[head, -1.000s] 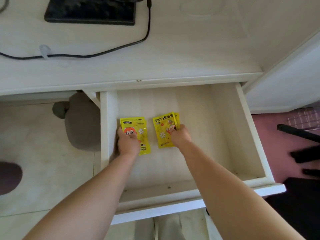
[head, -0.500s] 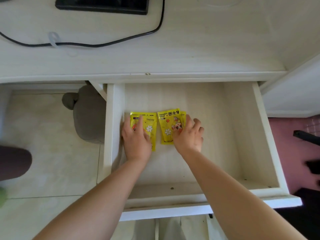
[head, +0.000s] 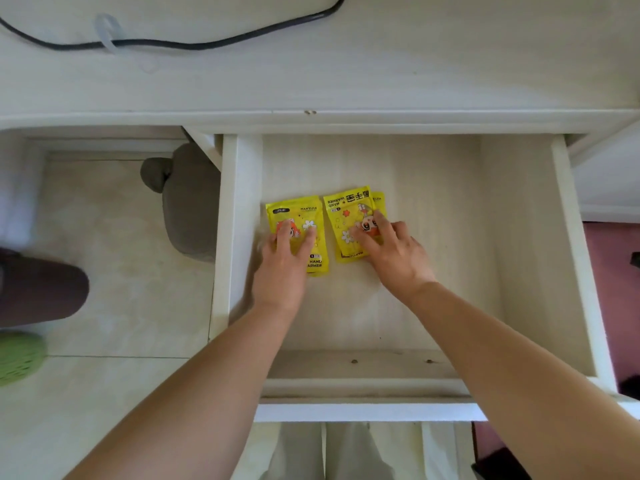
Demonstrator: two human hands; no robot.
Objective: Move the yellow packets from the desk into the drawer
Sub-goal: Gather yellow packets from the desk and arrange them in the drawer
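The pale, wood-grained surface (head: 381, 64) ran across the top of the view, carrying a black cable (head: 194, 46) threaded through a clear plastic loop (head: 107, 32); no packet showed on the part of it in view. Below its front edge the drawer (head: 573, 237) stood pulled out, a shallow white box with a matt, faintly streaked bottom.

Both packets lay flat on the drawer bottom toward its left wall, side by side and just apart. Their long axes ran front to back, and the left packet (head: 298, 213) was tipped slightly off square. The right packet (head: 343, 209) was turned the opposite way, its print upside down, and a sliver of a third packet (head: 380, 199) showed from beneath its right edge. All were glossy yellow pouches, thin and rectangular with rounded corners, likely slippery and crinkly under the fingers.

The left hand (head: 282, 268) lay over the near half of the left packet, fingers straight and pressing down, gripping nothing. The right hand (head: 394, 258) rested spread fingers on the right packet, also released rather than clutching. Each packet sat directly ahead of its own hand, under the fingertips, so the hands probably needed only to lift straight off without dragging the pouches.

A grey, soft-looking object (head: 190, 209) sat on the tiled floor (head: 114, 254) left of the drawer.
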